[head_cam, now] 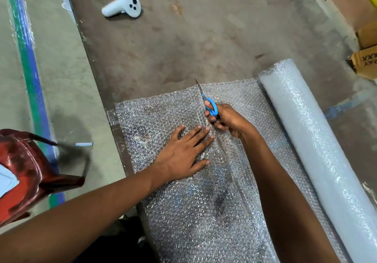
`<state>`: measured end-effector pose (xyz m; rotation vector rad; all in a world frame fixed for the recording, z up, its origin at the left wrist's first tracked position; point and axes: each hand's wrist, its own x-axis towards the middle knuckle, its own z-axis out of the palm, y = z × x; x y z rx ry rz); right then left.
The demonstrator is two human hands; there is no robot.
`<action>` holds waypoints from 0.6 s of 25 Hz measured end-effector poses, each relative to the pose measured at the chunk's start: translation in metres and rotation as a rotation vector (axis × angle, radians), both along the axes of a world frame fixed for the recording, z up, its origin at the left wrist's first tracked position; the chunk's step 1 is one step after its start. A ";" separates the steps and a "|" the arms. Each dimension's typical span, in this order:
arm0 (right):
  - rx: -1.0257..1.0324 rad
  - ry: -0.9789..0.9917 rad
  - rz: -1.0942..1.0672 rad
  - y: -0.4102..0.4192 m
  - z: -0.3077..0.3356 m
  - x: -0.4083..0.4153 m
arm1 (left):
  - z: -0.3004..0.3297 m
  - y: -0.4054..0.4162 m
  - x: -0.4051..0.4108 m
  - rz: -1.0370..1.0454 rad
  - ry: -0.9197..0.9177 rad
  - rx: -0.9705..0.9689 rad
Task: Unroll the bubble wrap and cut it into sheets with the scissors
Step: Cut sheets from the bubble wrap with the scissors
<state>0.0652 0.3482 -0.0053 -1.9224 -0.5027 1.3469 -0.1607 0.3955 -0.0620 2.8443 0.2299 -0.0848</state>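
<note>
Unrolled bubble wrap (pixel 159 120) lies flat over the near half of the brown table (pixel 183 44). The rest of the roll (pixel 306 140) lies along its right side. My right hand (pixel 228 120) grips the blue-handled scissors (pixel 211 107), fingers through the loops. The blades (pixel 199 88) point away from me and reach the sheet's far edge. A cut line runs from the scissors back toward me through the wrap. My left hand (pixel 183 152) presses flat on the wrap just left of the cut, fingers spread and straight.
A white handheld controller (pixel 122 5) lies at the table's far left corner. A red plastic chair (pixel 24 171) stands on the floor to the left. Cardboard boxes (pixel 365 58) sit at the far right. A green and blue stripe (pixel 28 68) runs along the floor.
</note>
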 end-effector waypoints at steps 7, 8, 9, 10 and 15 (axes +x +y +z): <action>0.002 0.013 -0.004 0.002 -0.003 0.005 | -0.001 0.000 0.000 0.003 -0.003 -0.007; 0.012 0.000 -0.002 0.003 -0.003 0.005 | -0.001 -0.001 0.000 0.003 -0.005 -0.007; 0.022 -0.022 0.000 0.005 -0.001 0.005 | -0.001 -0.001 0.000 0.002 -0.007 -0.008; 0.037 -0.052 0.000 0.007 0.001 0.004 | -0.001 -0.001 0.001 0.003 -0.009 -0.010; 0.101 -0.133 -0.111 0.009 0.024 -0.003 | -0.001 -0.001 0.000 0.000 0.005 -0.015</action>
